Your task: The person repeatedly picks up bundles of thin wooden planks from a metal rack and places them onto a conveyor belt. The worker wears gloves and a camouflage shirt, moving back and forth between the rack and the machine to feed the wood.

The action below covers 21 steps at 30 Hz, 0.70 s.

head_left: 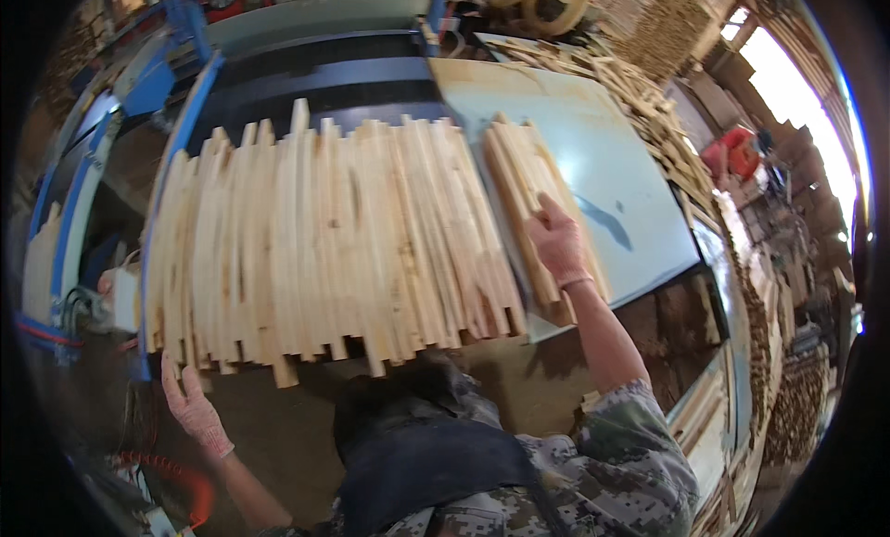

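Observation:
A wide row of pale wooden strips point(324, 240) lies side by side in front of me, their near ends uneven. To its right, across a narrow gap, is a smaller bundle of wooden strips point(519, 166). My right hand point(559, 242), in a light knitted glove, is closed on the right part of this bundle; its fingertips are partly hidden. My left hand point(197, 415), gloved as well, is at the near left corner of the wide row. Its fingers are stretched out and apart, with nothing in them, close to the strip ends.
A pale blue-green board point(640, 203) extends right of the bundle. Blue metal frame parts point(181, 157) stand at the left, with a red coiled hose point(190, 486) below. Loose wood offcuts point(640, 101) are heaped behind the board. More stacked wood point(802, 398) lines the far right.

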Available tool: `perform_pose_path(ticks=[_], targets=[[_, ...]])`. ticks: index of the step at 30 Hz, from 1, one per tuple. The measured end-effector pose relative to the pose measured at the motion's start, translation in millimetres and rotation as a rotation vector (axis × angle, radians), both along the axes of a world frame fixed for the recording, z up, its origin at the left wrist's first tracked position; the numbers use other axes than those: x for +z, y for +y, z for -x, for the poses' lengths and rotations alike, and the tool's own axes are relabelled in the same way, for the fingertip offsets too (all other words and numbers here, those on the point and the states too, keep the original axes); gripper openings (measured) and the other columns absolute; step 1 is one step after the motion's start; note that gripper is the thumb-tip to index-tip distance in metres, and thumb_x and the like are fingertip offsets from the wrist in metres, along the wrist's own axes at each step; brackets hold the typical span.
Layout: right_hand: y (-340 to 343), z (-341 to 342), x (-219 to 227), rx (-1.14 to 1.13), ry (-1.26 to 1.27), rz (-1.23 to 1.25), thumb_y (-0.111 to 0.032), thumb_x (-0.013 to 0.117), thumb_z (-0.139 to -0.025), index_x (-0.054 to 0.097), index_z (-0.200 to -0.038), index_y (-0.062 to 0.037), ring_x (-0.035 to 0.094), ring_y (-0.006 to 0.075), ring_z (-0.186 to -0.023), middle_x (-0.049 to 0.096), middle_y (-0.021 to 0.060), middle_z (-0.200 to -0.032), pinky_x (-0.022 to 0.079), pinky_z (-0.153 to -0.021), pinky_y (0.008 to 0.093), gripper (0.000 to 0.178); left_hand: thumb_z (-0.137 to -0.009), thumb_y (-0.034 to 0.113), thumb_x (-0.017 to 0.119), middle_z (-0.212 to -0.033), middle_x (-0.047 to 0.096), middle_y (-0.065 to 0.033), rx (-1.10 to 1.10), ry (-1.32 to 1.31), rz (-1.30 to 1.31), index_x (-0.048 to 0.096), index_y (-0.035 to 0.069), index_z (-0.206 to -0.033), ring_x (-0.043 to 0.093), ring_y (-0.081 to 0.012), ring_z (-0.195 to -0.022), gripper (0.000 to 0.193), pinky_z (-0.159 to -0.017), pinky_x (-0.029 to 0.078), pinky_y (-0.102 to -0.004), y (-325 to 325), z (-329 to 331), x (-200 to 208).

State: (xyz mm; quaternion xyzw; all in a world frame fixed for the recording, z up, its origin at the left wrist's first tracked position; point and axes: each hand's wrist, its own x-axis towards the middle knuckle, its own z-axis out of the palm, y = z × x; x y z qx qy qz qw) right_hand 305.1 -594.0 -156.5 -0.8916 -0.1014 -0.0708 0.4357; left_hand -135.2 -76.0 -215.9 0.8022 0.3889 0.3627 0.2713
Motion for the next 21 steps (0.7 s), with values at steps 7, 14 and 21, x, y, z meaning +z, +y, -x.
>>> perform_pose_path(ticks=[7,14,21], targets=[[54,54,-6,0.178,0.218,0.408,-0.033,0.072,-0.090,0.055,-0.152,-0.0070,0.072,0.0345,-0.084,0.072,0.0206,-0.089,0.056,-0.078,0.0454,0.069,-0.095,0.026,0.071,-0.154,0.053,-0.0289,0.272,0.331,-0.311,0.047,-0.003,-0.155,0.048,-0.0452,-0.144,0.071,-0.121,0.038,-0.0495,110,32,60],[46,55,-22,0.069,0.264,0.238,-0.026,0.067,-0.097,0.044,-0.161,-0.0055,0.073,0.0307,-0.117,0.075,0.0207,-0.129,0.056,-0.100,0.0426,0.071,-0.090,0.042,0.076,-0.163,0.048,-0.0218,0.318,0.652,-0.477,0.042,0.004,-0.161,0.044,-0.0416,-0.150,0.087,-0.125,0.034,-0.0494,192,6,85],[48,36,-37,0.033,0.232,0.247,-0.052,0.062,-0.101,0.046,-0.160,-0.0067,0.062,0.0441,-0.133,0.065,0.0276,-0.142,0.049,-0.111,0.0501,0.077,-0.087,0.030,0.076,-0.142,0.062,-0.0305,0.158,0.640,-0.398,0.056,-0.004,-0.143,0.058,-0.0454,-0.132,0.068,-0.115,0.044,-0.0513,182,-24,99]])
